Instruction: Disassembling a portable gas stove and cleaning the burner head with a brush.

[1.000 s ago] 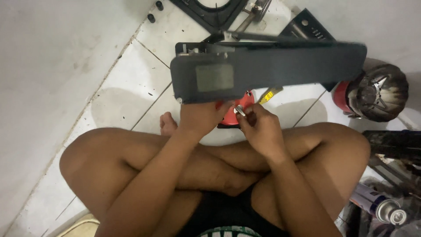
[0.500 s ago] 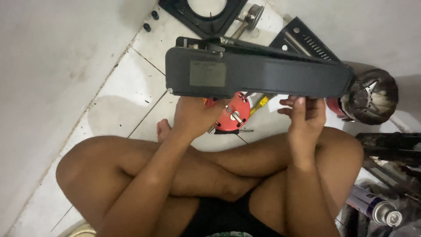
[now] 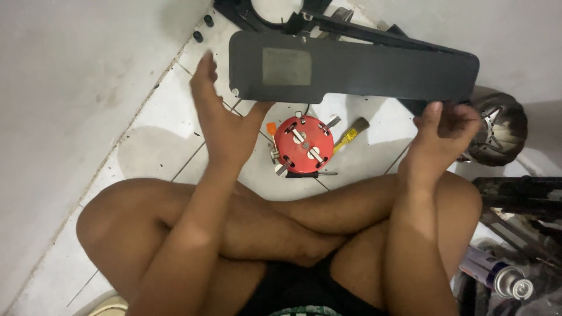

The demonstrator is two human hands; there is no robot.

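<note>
- White tiled floor (image 3: pixel 146 146) with dark grout lines, bare grey wall (image 3: pixel 70 70) on the left; person sits cross-legged on it, knees spread.
- Long dark grey panel (image 3: pixel 374 73), flat and roughly level, held up above the floor in front of the person; a lighter grey rectangular patch near its left end.
- Black metal frame (image 3: pixel 363 26) lies on the floor behind the panel, partly hidden by it.
- Round metal part with ribbed inside (image 3: pixel 500 131) on the floor at right, just beside the right hand.
- Left hand (image 3: pixel 225 126) under the panel's left end, palm up, fingers spread wide and loose, thumb touching the lower edge; supporting, not clenched.
- Right hand (image 3: pixel 445 131) at the panel's right end, fingers curled around the lower corner, gripping it.
- Red round disc (image 3: pixel 303 144) with silver slotted tabs on the floor below the panel, between the hands.
- Spray can (image 3: pixel 497 275) lying at bottom right near the knee.
- Yellow-handled tool (image 3: pixel 350 134) just right of the disc.
- Two small black knobs (image 3: pixel 203 28) on the floor by the wall.
</note>
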